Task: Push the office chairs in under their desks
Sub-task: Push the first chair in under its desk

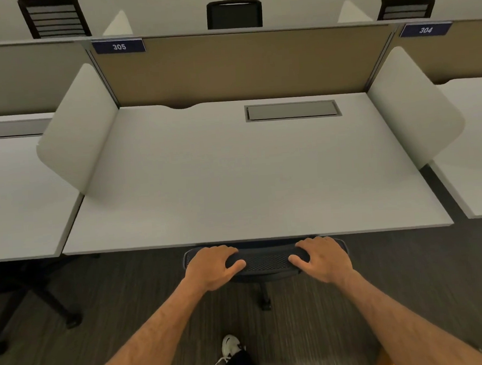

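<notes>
A black mesh office chair (265, 262) stands at the front edge of the white desk (245, 182) labelled 305. Only the top of its backrest and one caster leg show; the seat is hidden under the desktop. My left hand (211, 265) grips the left end of the backrest top. My right hand (323, 257) grips the right end, fingers curled over the rim. The backrest sits almost against the desk edge.
Another chair's black base (28, 305) sticks out under the left neighbouring desk (15, 198). White side dividers (79, 131) flank the desk, with a tan back panel (240, 65). Three chair backs (233, 14) show beyond it. My shoe (230, 347) is on the dark carpet.
</notes>
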Motion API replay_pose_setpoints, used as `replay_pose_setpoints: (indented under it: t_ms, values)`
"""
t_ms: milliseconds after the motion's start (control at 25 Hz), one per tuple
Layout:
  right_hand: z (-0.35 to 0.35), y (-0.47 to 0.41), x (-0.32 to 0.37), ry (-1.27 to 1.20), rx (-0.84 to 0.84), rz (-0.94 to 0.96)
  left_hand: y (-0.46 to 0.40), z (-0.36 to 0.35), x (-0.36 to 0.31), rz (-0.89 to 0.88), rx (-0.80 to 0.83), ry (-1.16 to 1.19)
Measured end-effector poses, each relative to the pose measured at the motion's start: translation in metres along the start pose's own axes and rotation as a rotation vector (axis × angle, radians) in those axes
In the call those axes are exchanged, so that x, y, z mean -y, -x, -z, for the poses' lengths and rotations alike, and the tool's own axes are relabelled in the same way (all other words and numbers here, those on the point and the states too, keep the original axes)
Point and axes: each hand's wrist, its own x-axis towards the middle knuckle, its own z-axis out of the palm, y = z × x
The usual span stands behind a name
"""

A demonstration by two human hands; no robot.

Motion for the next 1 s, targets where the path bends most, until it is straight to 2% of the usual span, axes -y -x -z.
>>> replay_pose_setpoints:
  t_ms: [400,600,720,840,1000]
  values:
    - [-0.001,-0.006,-0.003,-0.006,0.013,-0.022,-0.008,-0.004,0.004,-0.006,0.028,-0.007]
    - [0.008,-0.005,-0.002,0.009,0.119,0.000,-0.005,0.004,-0.002,0.011,0.058,-0.031]
    - [0.014,0.000,0.003,-0.005,0.179,-0.050,0.003,0.008,-0.008,0.050,0.051,-0.045]
    - [0.014,0.017,0.008,-0.047,0.117,-0.073,0.027,0.006,-0.006,0.121,-0.033,-0.062]
    - [0.012,0.041,0.020,-0.116,0.058,0.012,0.071,0.000,-0.005,0.230,-0.083,-0.075]
